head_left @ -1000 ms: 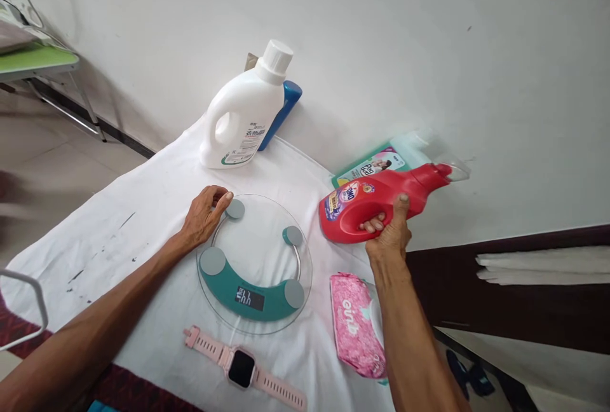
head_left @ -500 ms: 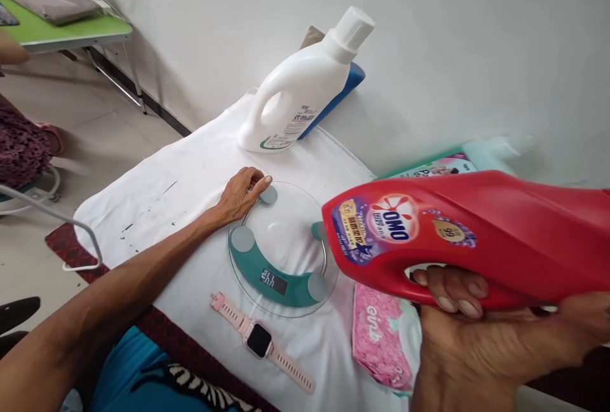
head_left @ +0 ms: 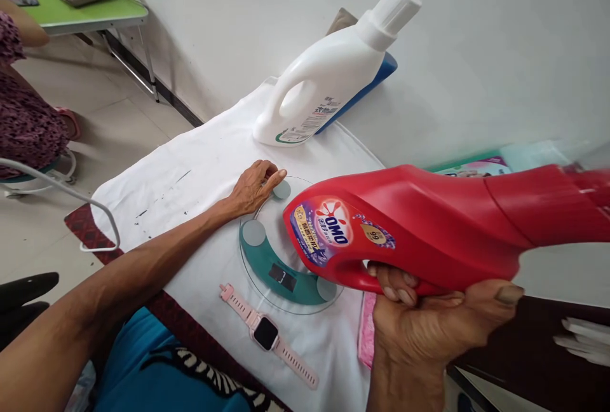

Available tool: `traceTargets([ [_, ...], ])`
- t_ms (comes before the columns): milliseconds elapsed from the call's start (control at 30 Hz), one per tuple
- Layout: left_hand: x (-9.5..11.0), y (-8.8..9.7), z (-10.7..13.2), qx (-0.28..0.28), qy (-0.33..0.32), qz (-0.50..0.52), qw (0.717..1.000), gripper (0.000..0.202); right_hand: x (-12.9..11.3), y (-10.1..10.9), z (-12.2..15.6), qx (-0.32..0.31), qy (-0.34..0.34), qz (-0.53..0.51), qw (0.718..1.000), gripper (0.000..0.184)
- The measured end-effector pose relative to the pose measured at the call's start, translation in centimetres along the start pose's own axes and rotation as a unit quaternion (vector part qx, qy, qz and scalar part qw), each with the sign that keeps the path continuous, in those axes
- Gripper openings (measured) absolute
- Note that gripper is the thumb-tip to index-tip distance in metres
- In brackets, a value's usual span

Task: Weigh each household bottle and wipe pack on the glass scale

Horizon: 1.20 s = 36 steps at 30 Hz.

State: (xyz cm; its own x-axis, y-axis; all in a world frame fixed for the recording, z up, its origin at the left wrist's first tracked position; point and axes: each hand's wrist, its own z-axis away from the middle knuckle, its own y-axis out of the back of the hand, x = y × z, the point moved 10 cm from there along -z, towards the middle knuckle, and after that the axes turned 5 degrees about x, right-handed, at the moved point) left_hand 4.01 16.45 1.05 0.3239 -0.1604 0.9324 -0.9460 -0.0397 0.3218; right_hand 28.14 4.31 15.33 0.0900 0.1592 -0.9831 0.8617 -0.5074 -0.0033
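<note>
A red OMO detergent bottle (head_left: 429,227) is tilted almost on its side in the air, its base reaching over the bathroom scale (head_left: 262,262). My right hand (head_left: 424,329) is closed round the bottle's handle, fingers through the opening. The scale is round clear glass with a teal band, grey pads and a small display. At its far left edge, my left hand (head_left: 255,187) has its fingers bent and its thumb by a pad; it seems to grip the rim. Part of the scale is hidden behind the bottle.
A white detergent bottle (head_left: 328,75) stands at the back, a blue object (head_left: 362,91) behind it. A pink smartwatch (head_left: 265,332) lies in front of the scale. A pink packet (head_left: 366,329) is partly covered by my right wrist. Another person (head_left: 28,119) sits at left near a green table (head_left: 95,16).
The red bottle and my right hand have moved left, over the scale's right part, while the view shifted slightly. My left hand stays at the scale's edge. The display's digits have changed.
</note>
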Motion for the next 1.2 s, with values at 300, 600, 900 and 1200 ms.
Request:
traceTargets([
  [300, -0.2, -0.2, -0.2, -0.004, -0.004, -0.030, 1.000, 0.040, 0.7, 0.4, 1.0, 0.015, 0.065, 0.013, 0.998, 0.063],
  [600, 0.0, -0.3, -0.6, -0.008, -0.036, -0.056, 0.998, 0.038, 5.9, 5.9, 3.8, 0.067, 0.068, 0.127, 0.987, 0.063],
  [900, 0.3, -0.3, -0.8, 0.004, -0.073, -0.067, 0.995, 0.044, 13.1, 7.6, 7.0, 0.114, 0.022, 0.109, 0.987, 0.070],
  [1200, 0.2, -0.3, -0.8, 0.009, -0.081, -0.070, 0.994, 0.050, 14.7, 8.3, 6.7, 0.151, 0.016, 0.031, 0.988, 0.067],
])
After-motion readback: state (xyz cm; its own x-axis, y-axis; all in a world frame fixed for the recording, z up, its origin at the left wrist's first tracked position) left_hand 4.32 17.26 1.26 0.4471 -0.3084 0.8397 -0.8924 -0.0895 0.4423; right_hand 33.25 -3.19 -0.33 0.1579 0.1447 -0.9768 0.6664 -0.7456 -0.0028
